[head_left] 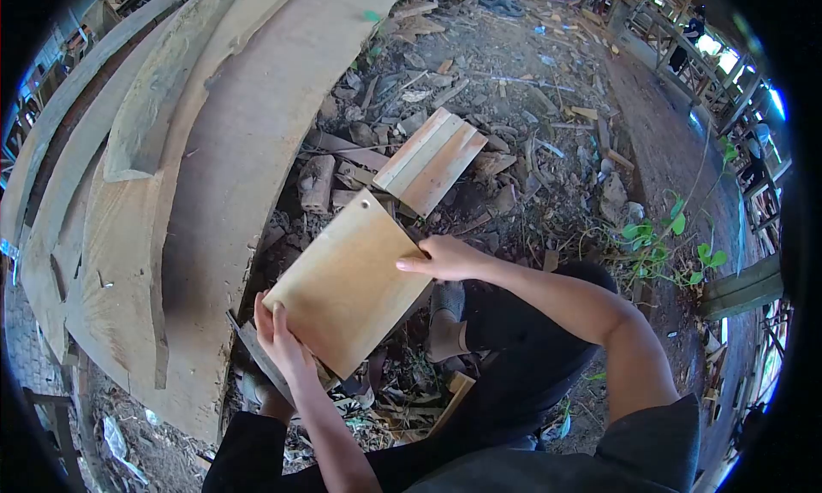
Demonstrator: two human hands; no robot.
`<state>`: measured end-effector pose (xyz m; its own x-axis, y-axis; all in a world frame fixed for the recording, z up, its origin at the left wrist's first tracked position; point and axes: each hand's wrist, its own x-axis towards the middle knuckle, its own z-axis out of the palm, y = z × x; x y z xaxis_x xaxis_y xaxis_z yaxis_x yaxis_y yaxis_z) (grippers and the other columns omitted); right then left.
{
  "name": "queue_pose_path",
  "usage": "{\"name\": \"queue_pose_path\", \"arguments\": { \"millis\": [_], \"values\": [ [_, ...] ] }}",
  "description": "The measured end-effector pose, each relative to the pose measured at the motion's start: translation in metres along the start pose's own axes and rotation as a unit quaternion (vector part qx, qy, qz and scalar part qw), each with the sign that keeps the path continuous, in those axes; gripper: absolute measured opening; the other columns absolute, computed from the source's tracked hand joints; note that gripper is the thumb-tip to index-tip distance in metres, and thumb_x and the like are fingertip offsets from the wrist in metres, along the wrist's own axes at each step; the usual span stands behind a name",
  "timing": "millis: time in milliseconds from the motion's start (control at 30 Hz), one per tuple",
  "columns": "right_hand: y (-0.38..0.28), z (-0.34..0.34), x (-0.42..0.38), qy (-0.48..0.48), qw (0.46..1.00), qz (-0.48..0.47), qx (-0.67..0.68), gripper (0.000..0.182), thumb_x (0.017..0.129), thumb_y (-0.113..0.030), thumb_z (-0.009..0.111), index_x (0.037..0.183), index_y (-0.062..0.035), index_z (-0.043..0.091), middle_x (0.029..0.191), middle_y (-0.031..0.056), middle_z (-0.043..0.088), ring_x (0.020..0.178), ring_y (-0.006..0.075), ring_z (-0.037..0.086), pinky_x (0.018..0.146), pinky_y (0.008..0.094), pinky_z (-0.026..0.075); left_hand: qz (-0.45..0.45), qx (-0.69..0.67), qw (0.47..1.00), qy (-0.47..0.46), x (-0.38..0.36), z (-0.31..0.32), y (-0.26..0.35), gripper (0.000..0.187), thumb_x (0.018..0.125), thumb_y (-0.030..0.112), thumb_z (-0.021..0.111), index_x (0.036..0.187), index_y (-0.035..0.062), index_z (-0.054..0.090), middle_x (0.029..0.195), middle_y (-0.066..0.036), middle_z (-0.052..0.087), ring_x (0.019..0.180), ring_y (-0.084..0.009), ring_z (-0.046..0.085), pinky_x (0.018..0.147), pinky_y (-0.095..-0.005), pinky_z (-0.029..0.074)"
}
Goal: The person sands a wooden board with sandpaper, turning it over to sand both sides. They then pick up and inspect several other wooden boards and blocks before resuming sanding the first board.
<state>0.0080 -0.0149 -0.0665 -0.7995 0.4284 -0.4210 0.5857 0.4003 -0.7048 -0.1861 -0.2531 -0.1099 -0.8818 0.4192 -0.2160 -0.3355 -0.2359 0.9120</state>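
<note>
A flat, pale rectangular wooden board (347, 283) with a small hole near its far corner is held between my hands, over my legs. My left hand (281, 335) grips its near left edge, thumb on the top face and fingers mostly hidden at the edge. On the right edge, my right hand (441, 259) has its thumb laid on the face, with the other fingers hidden beneath. Just beyond the board lies a smaller striped wooden panel (431, 162) of joined light and reddish strips, resting on the debris.
Large curved timber slabs (231, 151) fill the left side. A brick (317, 183) and wood scraps cover the dirt ground ahead. Leafy green sprigs (676, 223) grow at right, near a wooden beam (743, 286). A person (692, 38) is far back at right.
</note>
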Motion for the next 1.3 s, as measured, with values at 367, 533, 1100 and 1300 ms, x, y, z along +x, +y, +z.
{"name": "queue_pose_path", "arguments": {
  "millis": [367,533,1100,1300],
  "values": [
    [-0.01,0.02,-0.002,0.166,0.906,-0.254,-0.295,0.016,0.084,-0.014,0.062,0.095,-0.0028,0.063,0.095,0.0152,0.055,0.089,0.0297,0.062,0.077,0.0363,0.054,0.262,0.439,0.856,-0.075,-0.018,0.031,-0.018,0.04,0.097,0.022,0.054,0.134,0.0075,0.051,0.144,-0.019,0.04,0.13,-0.0376,0.039,0.107,-0.0475,0.032],
    [-0.022,0.037,-0.004,0.116,0.908,-0.332,-0.226,0.022,0.087,-0.015,0.062,0.108,-0.0124,0.067,0.108,0.0086,0.055,0.099,0.0261,0.059,0.086,0.0375,0.05,0.295,0.455,0.837,-0.08,-0.028,0.051,-0.015,0.044,0.099,0.033,0.047,0.135,0.008,0.05,0.146,-0.019,0.037,0.133,-0.0378,0.035,0.109,-0.0483,0.029],
    [0.169,-0.039,0.158,0.195,0.896,0.274,0.29,0.034,0.087,-0.024,0.062,0.113,-0.003,0.059,0.102,0.0115,0.061,0.094,0.0245,0.059,0.084,0.0423,0.05,0.333,0.631,0.682,-0.161,-0.025,0.062,-0.036,0.052,0.09,0.023,0.058,0.139,0.0124,0.044,0.139,-0.017,0.046,0.132,-0.033,0.04,0.114,-0.0503,0.023],
    [0.218,0.0,0.217,0.374,0.723,0.299,0.498,0.043,0.086,-0.028,0.065,0.12,-0.0044,0.055,0.109,0.0116,0.062,0.094,0.0278,0.063,0.083,0.0408,0.051,0.31,0.653,0.673,-0.16,-0.025,0.068,-0.032,0.057,0.088,0.019,0.061,0.141,0.0136,0.042,0.139,-0.014,0.047,0.131,-0.0319,0.04,0.113,-0.0494,0.025]
  ]
}}
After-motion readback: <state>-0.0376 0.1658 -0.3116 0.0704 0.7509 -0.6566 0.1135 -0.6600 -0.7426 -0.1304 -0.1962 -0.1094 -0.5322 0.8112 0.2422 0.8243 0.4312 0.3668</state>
